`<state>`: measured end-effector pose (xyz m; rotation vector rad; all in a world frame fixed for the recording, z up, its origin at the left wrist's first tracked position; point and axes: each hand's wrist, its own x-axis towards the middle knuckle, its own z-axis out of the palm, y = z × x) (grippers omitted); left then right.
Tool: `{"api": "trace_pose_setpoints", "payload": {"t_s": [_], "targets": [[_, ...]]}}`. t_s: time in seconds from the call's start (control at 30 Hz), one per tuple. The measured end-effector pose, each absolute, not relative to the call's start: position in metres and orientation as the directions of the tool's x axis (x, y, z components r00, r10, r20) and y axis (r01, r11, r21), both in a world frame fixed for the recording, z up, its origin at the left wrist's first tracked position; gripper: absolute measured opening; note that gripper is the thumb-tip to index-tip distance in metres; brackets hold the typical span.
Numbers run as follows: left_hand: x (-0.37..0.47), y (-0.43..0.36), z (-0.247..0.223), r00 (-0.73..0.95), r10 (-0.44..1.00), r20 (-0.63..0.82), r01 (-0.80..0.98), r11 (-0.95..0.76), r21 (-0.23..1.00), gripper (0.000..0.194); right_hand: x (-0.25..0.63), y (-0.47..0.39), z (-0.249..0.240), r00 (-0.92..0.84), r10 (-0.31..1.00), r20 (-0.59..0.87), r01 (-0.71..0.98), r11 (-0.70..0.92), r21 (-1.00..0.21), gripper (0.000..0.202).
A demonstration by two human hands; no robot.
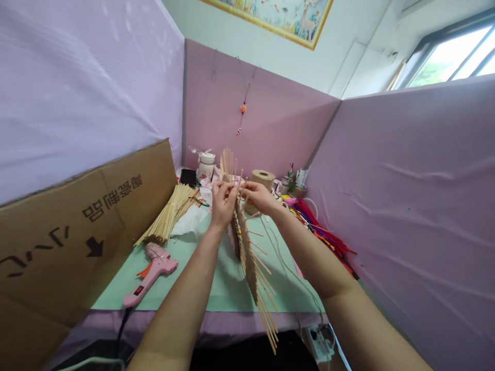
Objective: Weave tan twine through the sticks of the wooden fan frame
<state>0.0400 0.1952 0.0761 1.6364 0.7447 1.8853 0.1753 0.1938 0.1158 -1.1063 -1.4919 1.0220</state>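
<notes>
Above the middle of the table (pixel 218 292), the woven stick panel (pixel 249 257) stands edge-up, loose ends fanning toward five o'clock. The left hand (pixel 223 205) has its grip closed on the upper edge; the right hand (pixel 259 197) works there too, though whether it pinches stick or cord I cannot tell. Good handling would brace the panel firmly left, adjust gently right, and leave the thin sticks unbent.

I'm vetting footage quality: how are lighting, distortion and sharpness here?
All in the head view: the window is mostly washed out; a soft shadow crosses the right side of the pink partition; the cardboard looks stretched toward the left edge; fine detail on the held stick piece is soft.
</notes>
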Motion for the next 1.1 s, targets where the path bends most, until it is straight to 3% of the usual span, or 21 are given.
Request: {"api": "trace_pose_setpoints", "payload": {"t_s": [0.13, 0.37, 0.5, 0.6, 0.7, 1.1], "targets": [[0.047, 0.195, 0.072, -0.080, 0.691, 0.718, -0.024, -0.722, 0.692, 0.018, 0.173, 0.206, 0.117, 0.056, 0.921, 0.386, 0.094, 0.380, -0.920, 0.041], [0.058, 0.190, 0.060, -0.015, 0.617, 0.787, 0.080, -0.784, 0.616, 0.031, 0.162, 0.224, 0.104, 0.232, 0.881, 0.412, -0.031, 0.430, -0.902, 0.044], [0.060, 0.193, 0.056, -0.036, 0.630, 0.776, -0.058, -0.777, 0.627, 0.043, 0.163, 0.223, 0.097, 0.279, 0.859, 0.429, -0.005, 0.448, -0.894, 0.042], [0.060, 0.194, 0.058, -0.101, 0.694, 0.712, -0.175, -0.717, 0.674, 0.040, 0.164, 0.217, 0.094, 0.333, 0.824, 0.458, 0.082, 0.458, -0.885, 0.040], [0.060, 0.193, 0.063, -0.082, 0.724, 0.685, -0.165, -0.688, 0.707, 0.033, 0.165, 0.207, 0.093, 0.357, 0.807, 0.471, 0.142, 0.451, -0.881, 0.041], [0.057, 0.185, 0.067, 0.106, 0.631, 0.769, -0.067, -0.767, 0.638, 0.025, 0.179, 0.175, 0.106, 0.298, 0.872, 0.389, 0.075, 0.385, -0.920, 0.036]]}}
